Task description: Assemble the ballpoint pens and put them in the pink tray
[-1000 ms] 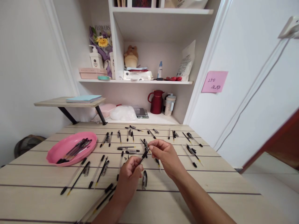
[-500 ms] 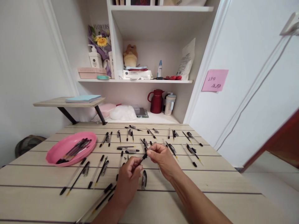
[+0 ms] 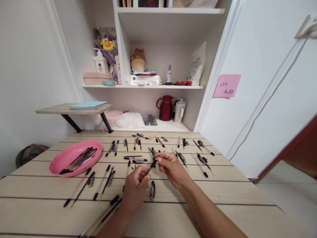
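Above the middle of the table, my left hand (image 3: pixel 137 181) is closed around the lower part of a black-gripped pen (image 3: pixel 153 165), which slants up to the right. My right hand (image 3: pixel 170 167) pinches at the pen's upper end, thumb against forefinger, where a small tip shows partly hidden by the fingers. Just below the hands a clear pen cap (image 3: pixel 152 191) with a black clip lies on the wood. Behind them are more caps and pen parts, including a black-ended cap (image 3: pixel 140 161). My left forearm partly covers some pen pieces at the front.
A pink dish (image 3: pixel 74 170) at the left holds several pens. Clear barrels, black refills with yellow ends and caps lie in small groups across the slatted table (image 3: pixel 223 191). A small raised shelf (image 3: pixel 49 110) stands at the back left; a red jug (image 3: pixel 165 108) is behind the table.
My right fingers have shifted slightly at the pen's end, and more of its black grip and tip shows between the hands. The other pen parts lie as before.
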Demonstrator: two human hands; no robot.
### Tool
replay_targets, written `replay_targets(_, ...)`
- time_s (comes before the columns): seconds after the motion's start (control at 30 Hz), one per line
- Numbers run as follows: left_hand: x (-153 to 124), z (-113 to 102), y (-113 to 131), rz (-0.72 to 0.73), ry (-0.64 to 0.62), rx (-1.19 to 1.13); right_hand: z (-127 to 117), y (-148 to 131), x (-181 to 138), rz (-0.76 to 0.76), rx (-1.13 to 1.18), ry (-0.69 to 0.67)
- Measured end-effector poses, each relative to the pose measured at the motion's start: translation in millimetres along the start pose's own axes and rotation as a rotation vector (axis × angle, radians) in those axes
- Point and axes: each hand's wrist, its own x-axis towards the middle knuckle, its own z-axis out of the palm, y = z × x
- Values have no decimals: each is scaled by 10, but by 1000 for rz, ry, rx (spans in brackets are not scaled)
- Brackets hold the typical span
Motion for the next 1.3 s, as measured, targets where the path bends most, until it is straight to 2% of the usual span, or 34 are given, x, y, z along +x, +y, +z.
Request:
replay_targets(0.1,17,8,17,-8,22,12,-11,18,14,-13,-37,66)
replay_targets(0.27,73,17,185,-169,-50,-137,-5,-44,86,46,9,-27)
replay_targets(0.33,122,18,249,-184,-58,-157,5,-92,141,18,-2,-3)
replay_targets(0.43,227,31,295,-112,0,-125,10,-144,232,-13,-59,69)
replay_targets(0.6,422,105,260,-109,-13,-108,-28,-151,344,-4,63,27)
replay_targets(0.73,506,162,202,10,34,-5,-77,-113,387,-69,26,145)
replay_targets(0.87,489,190,155,49,30,47,-128,-47,366,-28,114,71)
replay_targets(1.03,421,194,132,87,68,85,-167,52,320,-73,120,136)
replay_targets(1.13,417,181,134,61,89,75,-170,68,305,-33,138,81)
replay_targets(1.2,428,166,134,45,66,74,-172,75,308,-15,142,51)
replay_targets(1.3,440,140,122,76,2,113,-179,95,322,-42,126,109)
